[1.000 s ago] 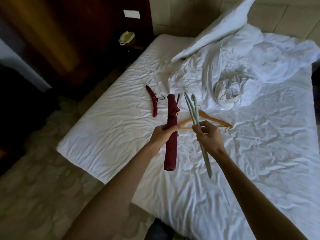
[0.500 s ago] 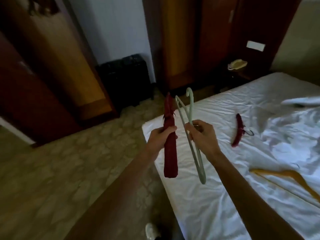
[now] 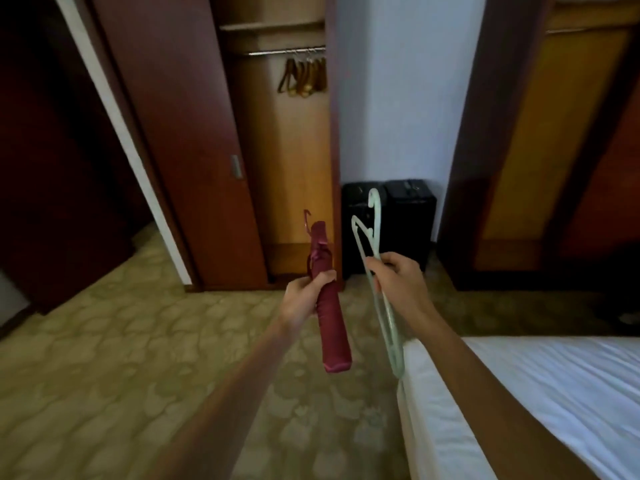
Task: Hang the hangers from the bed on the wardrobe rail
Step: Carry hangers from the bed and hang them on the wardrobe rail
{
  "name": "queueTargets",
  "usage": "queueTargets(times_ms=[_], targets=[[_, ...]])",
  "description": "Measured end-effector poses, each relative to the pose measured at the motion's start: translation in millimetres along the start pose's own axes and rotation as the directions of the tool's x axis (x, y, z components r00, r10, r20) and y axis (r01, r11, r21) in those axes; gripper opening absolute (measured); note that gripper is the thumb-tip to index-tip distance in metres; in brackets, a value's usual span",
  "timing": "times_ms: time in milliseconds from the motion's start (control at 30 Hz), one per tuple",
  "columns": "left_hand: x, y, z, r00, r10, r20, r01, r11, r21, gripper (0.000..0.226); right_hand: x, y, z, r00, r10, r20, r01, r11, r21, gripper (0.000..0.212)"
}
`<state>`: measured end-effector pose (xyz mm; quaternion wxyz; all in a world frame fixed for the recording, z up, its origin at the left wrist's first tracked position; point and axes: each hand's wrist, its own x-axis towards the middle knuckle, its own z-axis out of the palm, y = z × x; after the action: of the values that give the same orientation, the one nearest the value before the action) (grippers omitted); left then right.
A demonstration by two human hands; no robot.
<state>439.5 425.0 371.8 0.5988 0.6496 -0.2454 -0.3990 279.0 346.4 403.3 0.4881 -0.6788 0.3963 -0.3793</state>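
We see the left hand (image 3: 304, 299) with fingers wrapped around a padded maroon hanger (image 3: 329, 306), held upright, hook at top. The right hand (image 3: 398, 282) has fingers clenched on a pale green plastic hanger (image 3: 372, 244), also upright, its lower end just beside the bed (image 3: 554, 382) corner. Both hangers are held above the patterned carpet (image 3: 104, 358), facing the open wardrobe. Its rail (image 3: 277, 52) carries wooden hangers (image 3: 304, 76) at the right end. Black suitcases (image 3: 405, 209) stand against the wall beyond.
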Motion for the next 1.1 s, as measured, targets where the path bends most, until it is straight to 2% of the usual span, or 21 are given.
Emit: queueTargets(times_ms=[133,367,633,867,1100], targets=[[72.3,41.7,-43.9,0.999,0.039,0.004,-0.039,0.999,0.002,0.035,78.8,-22.6,57.6,0.999,-0.007,0.031,0.006,1.000,0.015,0.022],[203.4,90.8,-77.0,0.997,0.065,0.030,-0.065,0.998,-0.006,0.046,206.9,-28.7,133.7,0.998,-0.031,0.062,0.032,0.999,-0.008,0.021],[430.2,137.5,-98.7,0.992,0.122,0.042,-0.123,0.992,0.024,0.049,428.0,-10.3,210.9,0.996,-0.049,0.076,0.049,0.999,0.012,0.020],[620.0,218.6,-123.3,0.991,0.130,0.009,-0.130,0.991,0.016,0.061,627.8,-42.3,275.0,0.989,-0.072,0.128,0.076,0.997,-0.024,0.022],[764.1,278.0,-172.6,0.984,0.173,-0.036,-0.172,0.985,0.012,0.076,771.8,-66.8,355.4,0.979,-0.125,0.164,0.136,0.989,-0.061,0.025]])
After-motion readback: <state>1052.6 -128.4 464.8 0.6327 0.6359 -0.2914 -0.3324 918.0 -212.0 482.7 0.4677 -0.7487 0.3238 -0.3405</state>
